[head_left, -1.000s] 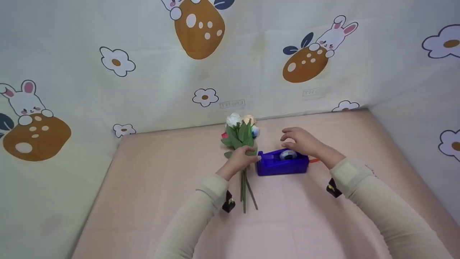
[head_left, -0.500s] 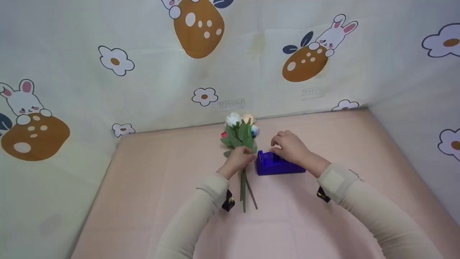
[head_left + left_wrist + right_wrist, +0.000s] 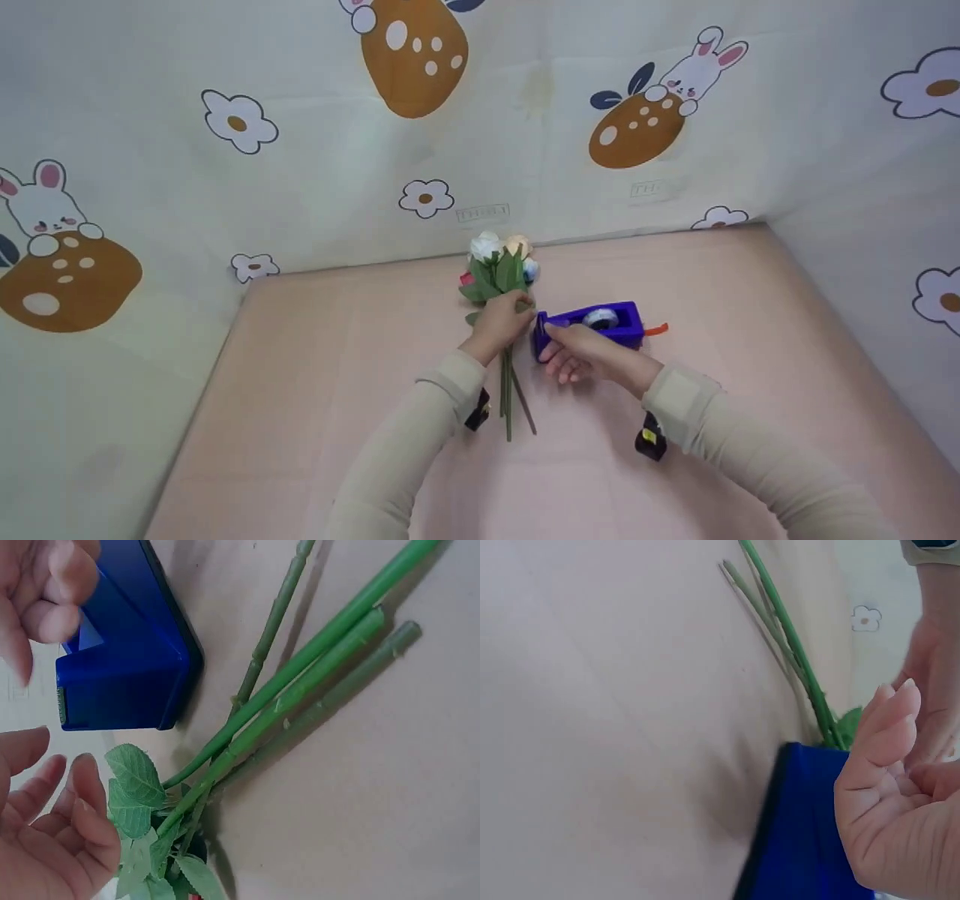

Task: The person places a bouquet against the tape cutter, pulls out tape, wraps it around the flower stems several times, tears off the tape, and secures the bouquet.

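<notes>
A bouquet (image 3: 484, 281) with white, peach, pink and blue blooms lies on the table, its green stems (image 3: 300, 682) towards the person. My left hand (image 3: 501, 324) is over the upper stems, fingers loosely bent; in the left wrist view nothing shows between them. Just right of the bouquet stands a blue tape dispenser (image 3: 628, 319) carrying a tape roll (image 3: 600, 319). At its left, cutting end is my right hand (image 3: 581, 351), thumb near the cutter, other fingers loosely curled below. In the right wrist view these fingers (image 3: 874, 802) partly cover the dispenser; no tape end shows in them.
An orange-red strip (image 3: 656, 329) sticks out behind the dispenser's right end. The table (image 3: 337, 375) has a pinkish cover. A cloth backdrop (image 3: 322, 172) with rabbits and flowers rises along its back and sides.
My right hand has moved from above the tape roll leftward and down to the dispenser's cutting end, uncovering the roll. The left hand has shifted slightly up; bouquet and dispenser stay put.
</notes>
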A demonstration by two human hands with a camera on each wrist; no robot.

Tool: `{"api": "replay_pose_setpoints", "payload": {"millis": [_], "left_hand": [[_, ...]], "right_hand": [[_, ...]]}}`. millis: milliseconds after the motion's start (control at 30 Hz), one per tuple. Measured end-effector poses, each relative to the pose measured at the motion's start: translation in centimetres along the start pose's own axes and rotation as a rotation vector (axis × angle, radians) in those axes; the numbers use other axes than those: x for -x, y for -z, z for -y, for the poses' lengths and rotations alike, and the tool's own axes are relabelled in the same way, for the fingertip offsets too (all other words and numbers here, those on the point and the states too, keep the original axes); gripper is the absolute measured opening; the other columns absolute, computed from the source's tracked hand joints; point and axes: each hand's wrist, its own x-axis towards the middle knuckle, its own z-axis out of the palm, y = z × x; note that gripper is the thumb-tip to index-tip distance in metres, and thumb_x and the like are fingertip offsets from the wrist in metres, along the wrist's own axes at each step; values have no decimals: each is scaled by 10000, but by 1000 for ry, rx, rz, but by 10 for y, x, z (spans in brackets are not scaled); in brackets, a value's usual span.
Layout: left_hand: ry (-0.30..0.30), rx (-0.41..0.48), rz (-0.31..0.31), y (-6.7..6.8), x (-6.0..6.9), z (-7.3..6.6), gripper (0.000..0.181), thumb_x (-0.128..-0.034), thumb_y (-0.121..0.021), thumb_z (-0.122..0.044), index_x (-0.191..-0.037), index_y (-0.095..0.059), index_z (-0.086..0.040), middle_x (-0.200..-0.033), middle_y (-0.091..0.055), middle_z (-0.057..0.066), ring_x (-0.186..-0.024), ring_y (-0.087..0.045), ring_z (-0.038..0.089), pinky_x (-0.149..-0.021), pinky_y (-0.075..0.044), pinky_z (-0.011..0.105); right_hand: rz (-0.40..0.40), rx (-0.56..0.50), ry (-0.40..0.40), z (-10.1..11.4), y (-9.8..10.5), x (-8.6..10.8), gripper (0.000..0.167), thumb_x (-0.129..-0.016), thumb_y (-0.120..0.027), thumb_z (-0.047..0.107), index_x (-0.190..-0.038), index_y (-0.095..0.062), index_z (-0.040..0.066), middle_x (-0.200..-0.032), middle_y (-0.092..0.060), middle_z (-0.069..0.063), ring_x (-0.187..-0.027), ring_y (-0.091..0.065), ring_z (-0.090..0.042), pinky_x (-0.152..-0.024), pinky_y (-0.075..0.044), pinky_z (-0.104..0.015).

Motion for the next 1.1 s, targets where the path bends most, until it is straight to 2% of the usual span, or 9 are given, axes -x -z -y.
{"api": "replay_pose_setpoints", "payload": {"millis": [133,267,400,500,633,733,900,1100], "left_hand": [[-60,-181,-11,1,-2,-3,240,-911,-550,-224,-1114,-621,-117,-1043,-652,60,-858,-598,180,-722,-476,333],[-67,-170,5,5,-4,-5,219,-914,-549,-207,-1090,-640,-114,-1009,-657,49,-830,-589,163,-699,-471,300],[-100,-154,69,7,-7,-11,218,-919,-542,-199,-1064,-661,-89,-1014,-662,56,-873,-595,180,-755,-470,302],[-159,-222,124,7,-11,-18,229,-923,-540,-210,-1054,-672,-77,-1051,-660,66,-971,-594,206,-847,-453,325],[-228,-343,183,5,-16,-25,238,-927,-534,-230,-1056,-679,-93,-1079,-653,56,-1066,-563,213,-920,-419,332],[-232,-379,190,3,-20,-29,236,-923,-538,-244,-1042,-688,-106,-1082,-648,45,-1069,-557,210,-912,-424,336],[-181,-394,186,3,-23,-33,231,-915,-549,-259,-976,-717,-114,-1015,-676,24,-1006,-588,223,-865,-449,345],[-171,-394,275,1,-26,-34,243,-919,-539,-236,-953,-714,-73,-961,-687,48,-955,-599,220,-862,-437,326]], "right_hand": [[-8,-128,-25,-8,-6,-5,537,-983,-284,431,-942,-586,-11,-704,-651,-43,-491,-545,-84,-453,-429,-191],[-30,-180,5,-14,-15,-9,573,-981,-230,458,-817,-575,30,-690,-653,-58,-472,-532,-97,-434,-423,-204],[-71,-172,59,-19,-25,-13,616,-980,-158,467,-720,-536,56,-647,-640,-64,-439,-512,-106,-410,-423,-219],[-102,-175,110,-22,-30,-15,642,-982,-135,459,-718,-544,40,-644,-628,-62,-431,-507,-108,-404,-424,-224],[-105,-200,150,-26,-32,-17,672,-986,-130,441,-821,-591,-20,-695,-626,-56,-466,-528,-109,-417,-433,-227],[-83,-218,163,-28,-32,-17,663,-989,-132,419,-921,-588,-57,-745,-631,-53,-503,-539,-111,-432,-437,-226],[-43,-236,199,-30,-31,-19,642,-989,-122,373,-1008,-579,-78,-794,-644,-52,-531,-541,-111,-440,-431,-214],[-49,-250,201,-32,-32,-20,622,-985,-108,332,-1007,-585,-65,-781,-644,-40,-524,-542,-117,-433,-428,-217]]}}
